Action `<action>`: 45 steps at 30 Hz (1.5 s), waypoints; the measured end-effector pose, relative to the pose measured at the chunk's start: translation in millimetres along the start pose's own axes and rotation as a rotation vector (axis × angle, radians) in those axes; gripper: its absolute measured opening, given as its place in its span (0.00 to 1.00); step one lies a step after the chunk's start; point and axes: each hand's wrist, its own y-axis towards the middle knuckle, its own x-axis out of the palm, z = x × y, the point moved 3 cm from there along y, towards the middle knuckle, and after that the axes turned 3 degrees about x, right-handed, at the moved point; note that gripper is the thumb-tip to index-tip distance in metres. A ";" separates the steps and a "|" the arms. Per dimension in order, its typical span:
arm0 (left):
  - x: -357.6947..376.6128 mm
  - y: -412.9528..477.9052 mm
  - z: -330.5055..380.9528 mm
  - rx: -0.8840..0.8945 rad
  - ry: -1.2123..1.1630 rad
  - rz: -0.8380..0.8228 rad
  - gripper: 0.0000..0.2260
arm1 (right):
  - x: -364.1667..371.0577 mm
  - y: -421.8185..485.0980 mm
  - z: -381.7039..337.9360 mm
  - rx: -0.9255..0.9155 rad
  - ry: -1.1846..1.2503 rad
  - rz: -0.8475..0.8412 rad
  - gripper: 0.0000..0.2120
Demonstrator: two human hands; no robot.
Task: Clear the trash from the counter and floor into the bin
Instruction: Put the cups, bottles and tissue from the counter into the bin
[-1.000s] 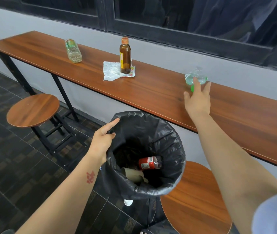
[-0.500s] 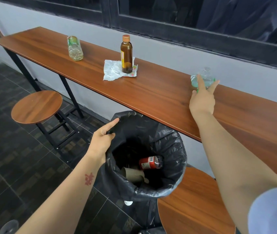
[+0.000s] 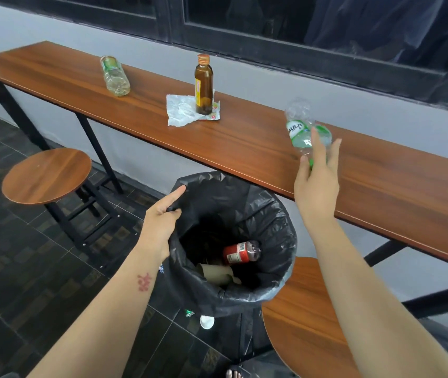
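My right hand (image 3: 317, 184) grips a clear plastic bottle with a green label (image 3: 300, 129) by its lower end, lifted just above the wooden counter (image 3: 244, 148). My left hand (image 3: 163, 222) pinches the rim of the black bag lining the bin (image 3: 280, 241), which stands below the counter's front edge. Inside the bin lie a red-labelled bottle (image 3: 240, 252) and a cardboard tube (image 3: 214, 274). On the counter remain a brown glass bottle (image 3: 203, 85) standing on a crumpled white wrapper (image 3: 182, 110), and a clear bottle (image 3: 115, 76) on its side at the left.
A round wooden stool (image 3: 45, 175) stands at the left, another stool (image 3: 304, 323) at the lower right beside the bin. A small white scrap (image 3: 206, 321) lies on the dark tiled floor under the bin. A dark window frame runs above the counter.
My right hand has closed on the green-labelled bottle and raised it off the counter, tilting it. My left hand still holds the bag rim.
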 end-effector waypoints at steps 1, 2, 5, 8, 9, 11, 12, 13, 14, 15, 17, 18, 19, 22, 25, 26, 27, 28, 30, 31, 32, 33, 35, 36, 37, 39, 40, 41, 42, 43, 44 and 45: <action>-6.7 0.5 0.9 0.002 -0.001 -0.001 0.24 | -1.9 -10.9 -5.7 -0.003 0.012 -0.008 0.24; -14.6 1.3 1.0 0.001 -0.004 -0.001 0.24 | -2.6 -22.9 -11.6 -0.021 0.020 -0.024 0.24; -42.5 4.3 0.9 0.015 0.006 -0.013 0.25 | 0.8 -63.6 -34.0 -0.144 0.073 -0.102 0.23; -77.0 7.3 2.7 0.026 -0.028 -0.014 0.27 | 11.6 -107.5 -60.8 -0.275 0.095 -0.140 0.22; -82.6 8.3 3.8 0.029 -0.042 -0.008 0.27 | 13.3 -118.0 -64.7 -0.302 0.101 -0.143 0.23; -106.1 7.6 6.2 0.023 -0.057 0.009 0.27 | 24.2 -150.2 -79.1 -0.342 0.116 -0.159 0.23; -118.3 6.0 7.4 0.021 -0.062 0.016 0.27 | 31.3 -167.8 -85.2 -0.360 0.119 -0.178 0.22; -129.4 4.9 8.9 0.026 -0.065 0.023 0.26 | 38.3 -184.4 -90.3 -0.376 0.116 -0.205 0.22; -140.4 3.9 9.8 0.034 -0.067 0.029 0.26 | 45.4 -199.7 -94.7 -0.386 0.106 -0.239 0.21; -150.6 2.7 10.4 0.040 -0.063 0.031 0.26 | 52.8 -212.5 -98.3 -0.388 0.095 -0.282 0.21; -169.0 0.8 11.6 0.048 -0.053 0.030 0.25 | 70.4 -230.3 -103.1 -0.368 0.054 -0.382 0.21; -177.4 -0.2 11.5 0.046 -0.048 0.029 0.25 | 80.6 -235.5 -104.9 -0.355 0.017 -0.435 0.22; -185.4 -1.0 11.2 0.041 -0.045 0.030 0.25 | 90.7 -238.7 -107.6 -0.340 -0.025 -0.492 0.22; -206.9 -5.1 11.0 0.025 -0.041 0.048 0.25 | 121.8 -243.1 -117.7 -0.317 -0.117 -0.637 0.22; -224.7 -7.3 14.3 0.000 -0.024 0.070 0.25 | 148.1 -242.2 -131.0 -0.328 -0.203 -0.758 0.25; -229.5 -7.2 16.3 -0.009 -0.015 0.072 0.25 | 155.3 -242.7 -135.0 -0.342 -0.233 -0.791 0.26; -233.7 -6.3 17.8 -0.014 -0.012 0.072 0.24 | 162.0 -243.1 -138.7 -0.365 -0.262 -0.819 0.27; -237.2 -4.9 19.1 -0.016 -0.009 0.070 0.24 | 167.7 -243.4 -142.3 -0.387 -0.284 -0.845 0.27; -242.4 0.7 21.9 -0.016 0.005 0.077 0.24 | 177.8 -241.4 -147.6 -0.410 -0.310 -0.894 0.27; -244.0 5.3 23.0 -0.016 0.018 0.081 0.24 | 182.0 -238.9 -149.5 -0.411 -0.315 -0.913 0.27; -245.1 11.0 24.1 -0.016 0.031 0.085 0.24 | 186.3 -235.9 -150.9 -0.410 -0.321 -0.929 0.26; -246.0 16.1 25.3 -0.015 0.041 0.088 0.24 | 189.4 -232.4 -152.2 -0.408 -0.325 -0.932 0.26; -246.9 28.2 28.5 -0.002 0.050 0.083 0.24 | 194.8 -222.4 -156.4 -0.402 -0.328 -0.905 0.27; -246.7 34.9 30.0 0.015 0.055 0.077 0.24 | 196.6 -215.8 -158.9 -0.399 -0.324 -0.874 0.27; -245.8 42.4 31.7 0.033 0.061 0.072 0.24 | 198.7 -207.5 -161.9 -0.397 -0.313 -0.835 0.28; -243.2 58.9 35.7 0.052 0.072 0.071 0.24 | 200.7 -185.8 -168.7 -0.386 -0.273 -0.727 0.28; -241.2 68.3 37.7 0.050 0.073 0.071 0.24 | 201.0 -172.0 -171.9 -0.379 -0.247 -0.650 0.28; -238.7 77.7 39.7 0.044 0.074 0.068 0.24 | 200.4 -156.4 -174.3 -0.366 -0.212 -0.561 0.28; -235.4 87.4 41.7 0.039 0.079 0.060 0.24 | 198.7 -139.5 -175.9 -0.340 -0.164 -0.464 0.27; -231.6 97.2 43.5 0.038 0.087 0.048 0.24 | 196.6 -122.2 -177.1 -0.306 -0.108 -0.365 0.26; -227.6 107.3 45.3 0.037 0.095 0.037 0.24 | 194.9 -104.0 -177.3 -0.269 -0.057 -0.267 0.26; -224.0 117.3 47.3 0.035 0.102 0.030 0.24 | 193.2 -85.6 -177.3 -0.236 -0.020 -0.173 0.25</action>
